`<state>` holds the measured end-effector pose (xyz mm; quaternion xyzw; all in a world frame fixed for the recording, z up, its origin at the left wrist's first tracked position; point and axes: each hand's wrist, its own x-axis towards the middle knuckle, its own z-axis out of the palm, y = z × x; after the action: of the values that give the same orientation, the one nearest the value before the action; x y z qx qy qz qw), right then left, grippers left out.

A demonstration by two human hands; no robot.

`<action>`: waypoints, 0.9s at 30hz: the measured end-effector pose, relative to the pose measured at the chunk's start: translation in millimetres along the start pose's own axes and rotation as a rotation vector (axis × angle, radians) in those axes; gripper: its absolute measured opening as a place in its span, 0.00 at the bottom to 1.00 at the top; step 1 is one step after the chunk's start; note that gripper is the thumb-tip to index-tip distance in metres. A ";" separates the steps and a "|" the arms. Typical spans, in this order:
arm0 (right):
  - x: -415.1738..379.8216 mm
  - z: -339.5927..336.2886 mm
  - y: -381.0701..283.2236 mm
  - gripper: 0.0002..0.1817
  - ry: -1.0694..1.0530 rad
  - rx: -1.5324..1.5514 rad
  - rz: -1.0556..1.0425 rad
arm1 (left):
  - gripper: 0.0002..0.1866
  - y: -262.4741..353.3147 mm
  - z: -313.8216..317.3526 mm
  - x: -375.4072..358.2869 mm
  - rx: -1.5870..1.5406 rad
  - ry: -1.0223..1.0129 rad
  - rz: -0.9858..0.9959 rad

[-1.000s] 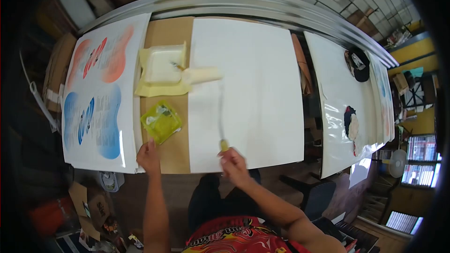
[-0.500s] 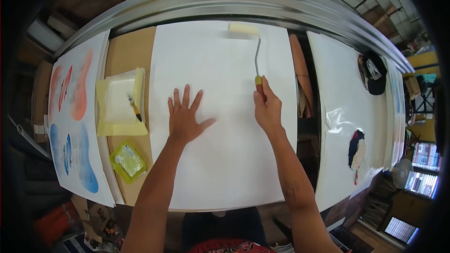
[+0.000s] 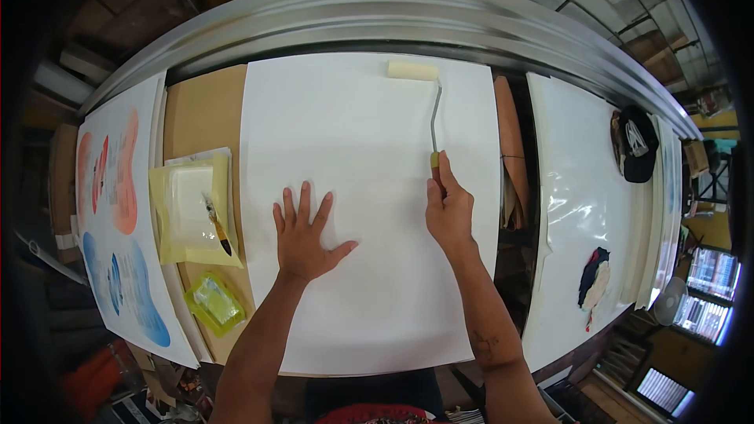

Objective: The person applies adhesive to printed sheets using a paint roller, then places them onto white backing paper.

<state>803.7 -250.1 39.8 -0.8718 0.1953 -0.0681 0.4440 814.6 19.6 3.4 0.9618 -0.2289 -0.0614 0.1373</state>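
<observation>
A large white sheet [image 3: 369, 306] lies flat in front of me. My left hand [image 3: 305, 239] rests palm down on its left half, with the fingers spread. My right hand [image 3: 452, 208] is closed around the handle of a paint roller [image 3: 412, 71]. The roller's pale yellow sleeve lies near the far edge of the sheet, and its bent metal rod runs back toward my fist. Left of the sheet, a paintbrush [image 3: 217, 224] lies across a shallow tray [image 3: 188, 212] lined with yellow. Nearer me is a small lime-green container [image 3: 214, 304] with whitish stuff inside.
Printed sheets with red and blue shapes [image 3: 122, 212] lie at the far left, beside brown board [image 3: 203, 110]. Long metal rails [image 3: 377, 12] run behind the sheet. On the right, a glossy white surface [image 3: 581, 180] holds a black cap [image 3: 635, 145] and a crumpled cloth [image 3: 594, 279].
My view has tilted, so everything sits lower in the picture. The roller stays near the sheet's far edge, and both hands keep roughly their places on the sheet and handle.
</observation>
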 end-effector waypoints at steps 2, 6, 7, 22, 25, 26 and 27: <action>8.0 1.8 3.6 0.28 0.019 -0.067 -0.069 | 0.52 -1.1 0.8 0.4 -0.009 0.004 0.005; 28.9 3.0 1.3 0.27 0.035 -0.128 -0.148 | 0.52 -2.4 1.7 0.5 -0.016 0.002 0.008; 33.2 3.1 -1.1 0.27 0.026 -0.129 -0.125 | 0.52 -2.6 2.1 0.8 -0.016 0.005 0.009; -4.2 -2.6 -10.1 0.28 0.000 -0.128 -0.055 | 0.52 -2.1 1.6 -0.9 -0.021 0.014 0.011; -26.9 -5.6 -8.2 0.28 -0.016 -0.137 -0.028 | 0.53 -0.9 -0.3 1.4 -0.014 0.014 0.011; -26.6 -4.7 -7.1 0.28 -0.014 -0.138 -0.032 | 0.53 -1.3 -0.8 2.1 -0.007 0.012 0.013; -29.6 -4.7 -6.2 0.28 -0.011 -0.140 -0.029 | 0.53 -0.5 -0.7 -0.3 -0.002 0.003 0.018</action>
<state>777.0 -238.5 49.2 -0.9039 0.1845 -0.0560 0.3818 814.7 20.3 3.9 0.9597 -0.2371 -0.0588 0.1391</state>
